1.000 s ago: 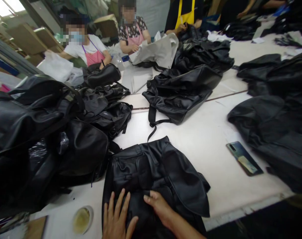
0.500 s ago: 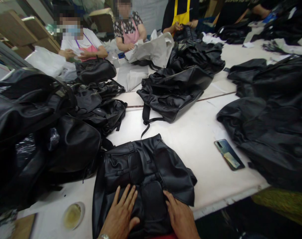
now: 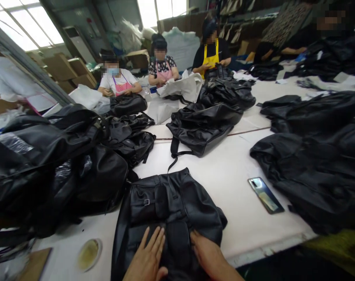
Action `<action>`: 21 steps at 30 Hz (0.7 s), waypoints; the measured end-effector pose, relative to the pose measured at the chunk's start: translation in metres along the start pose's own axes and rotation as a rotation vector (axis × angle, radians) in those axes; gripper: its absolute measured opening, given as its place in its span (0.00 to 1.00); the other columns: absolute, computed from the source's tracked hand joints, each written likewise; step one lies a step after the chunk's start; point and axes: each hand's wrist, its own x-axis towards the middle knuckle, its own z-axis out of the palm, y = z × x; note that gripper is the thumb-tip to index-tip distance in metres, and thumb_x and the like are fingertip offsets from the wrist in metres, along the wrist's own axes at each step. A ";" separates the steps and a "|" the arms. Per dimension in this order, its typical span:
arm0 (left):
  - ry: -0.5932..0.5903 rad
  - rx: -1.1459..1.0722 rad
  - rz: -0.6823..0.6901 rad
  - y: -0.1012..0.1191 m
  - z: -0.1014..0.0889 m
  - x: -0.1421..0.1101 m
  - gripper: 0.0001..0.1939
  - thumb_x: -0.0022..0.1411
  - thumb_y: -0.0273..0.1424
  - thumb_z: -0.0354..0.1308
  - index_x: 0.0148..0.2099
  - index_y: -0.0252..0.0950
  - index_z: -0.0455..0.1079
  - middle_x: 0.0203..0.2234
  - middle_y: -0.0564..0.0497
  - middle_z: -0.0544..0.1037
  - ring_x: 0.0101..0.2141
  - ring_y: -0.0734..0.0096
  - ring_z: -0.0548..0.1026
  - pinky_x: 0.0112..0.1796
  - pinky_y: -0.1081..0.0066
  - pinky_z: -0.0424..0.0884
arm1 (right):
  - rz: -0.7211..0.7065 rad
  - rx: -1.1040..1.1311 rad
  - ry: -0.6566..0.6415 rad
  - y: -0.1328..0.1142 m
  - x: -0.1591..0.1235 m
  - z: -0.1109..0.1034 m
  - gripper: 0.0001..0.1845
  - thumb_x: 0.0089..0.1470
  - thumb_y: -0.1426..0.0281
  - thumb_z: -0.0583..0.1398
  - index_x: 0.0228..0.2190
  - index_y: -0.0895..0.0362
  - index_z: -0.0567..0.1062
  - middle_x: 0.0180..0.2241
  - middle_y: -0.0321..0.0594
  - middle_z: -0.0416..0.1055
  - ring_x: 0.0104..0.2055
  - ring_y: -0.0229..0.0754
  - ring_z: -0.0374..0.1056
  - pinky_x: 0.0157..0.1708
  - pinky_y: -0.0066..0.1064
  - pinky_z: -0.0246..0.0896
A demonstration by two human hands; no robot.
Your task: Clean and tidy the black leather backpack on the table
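A black leather-look backpack (image 3: pixel 201 203) lies on the table in front of me, its pocketed front facing up. Flat on the lower pockets, left of the middle, rests my left hand (image 3: pixel 146 253), open with its fingers stretched out. My right hand (image 3: pixel 208 253) is at the right side of the lower pocket (image 3: pixel 177 242). Its fingers are bent and held together, the tips pressed in at the pocket's edge and partly hidden. A small metal buckle (image 3: pixel 146 202) shows on the upper left pocket.
Black bags are heaped on the left (image 3: pixel 60 156) and right (image 3: pixel 312 168). Another black bag (image 3: pixel 206 125) lies beyond the backpack. A phone (image 3: pixel 265 195) is to the right; a round dish (image 3: pixel 89 254) stands left. Several people work across the table (image 3: pixel 233 171).
The view has tilted upward, so more of the room shows. My left hand stays spread on the backpack. My right hand's fingers are bent more in at the pocket's edge.
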 end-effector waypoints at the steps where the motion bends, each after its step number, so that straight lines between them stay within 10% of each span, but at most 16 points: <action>1: 0.042 0.014 0.024 0.001 0.007 -0.005 0.37 0.57 0.41 0.56 0.63 0.25 0.56 0.63 0.36 0.54 0.63 0.48 0.53 0.59 0.44 0.53 | 0.009 -0.036 -0.043 -0.005 -0.002 -0.005 0.24 0.50 0.81 0.52 0.47 0.53 0.72 0.48 0.44 0.73 0.49 0.47 0.71 0.47 0.32 0.65; 6: 0.099 0.015 0.060 0.004 0.032 -0.013 0.36 0.57 0.44 0.58 0.58 0.20 0.63 0.59 0.32 0.62 0.62 0.47 0.57 0.61 0.45 0.52 | 0.055 -0.312 -0.071 -0.032 -0.010 -0.015 0.17 0.56 0.80 0.51 0.41 0.54 0.74 0.37 0.43 0.75 0.39 0.48 0.74 0.37 0.32 0.66; 10: 0.160 -0.246 0.154 -0.010 -0.006 -0.027 0.23 0.62 0.37 0.56 0.58 0.36 0.65 0.55 0.45 0.72 0.56 0.53 0.67 0.57 0.47 0.62 | 0.118 -0.499 -0.015 -0.046 -0.019 -0.018 0.15 0.59 0.78 0.51 0.40 0.52 0.75 0.37 0.43 0.75 0.34 0.48 0.75 0.28 0.32 0.64; 15: 0.236 -0.412 -0.234 -0.048 -0.043 -0.062 0.22 0.63 0.23 0.50 0.59 0.38 0.64 0.52 0.44 0.72 0.50 0.57 0.70 0.49 0.56 0.70 | 0.154 -0.632 -0.055 -0.073 -0.024 -0.031 0.18 0.54 0.83 0.51 0.38 0.56 0.76 0.31 0.47 0.77 0.32 0.54 0.76 0.25 0.34 0.63; 21: 0.013 -0.421 -0.215 -0.068 -0.048 -0.052 0.16 0.55 0.18 0.54 0.46 0.33 0.71 0.46 0.41 0.73 0.48 0.49 0.69 0.47 0.52 0.70 | -0.116 -0.736 0.089 -0.105 -0.013 -0.051 0.16 0.49 0.85 0.56 0.29 0.56 0.78 0.27 0.48 0.76 0.38 0.56 0.73 0.49 0.58 0.60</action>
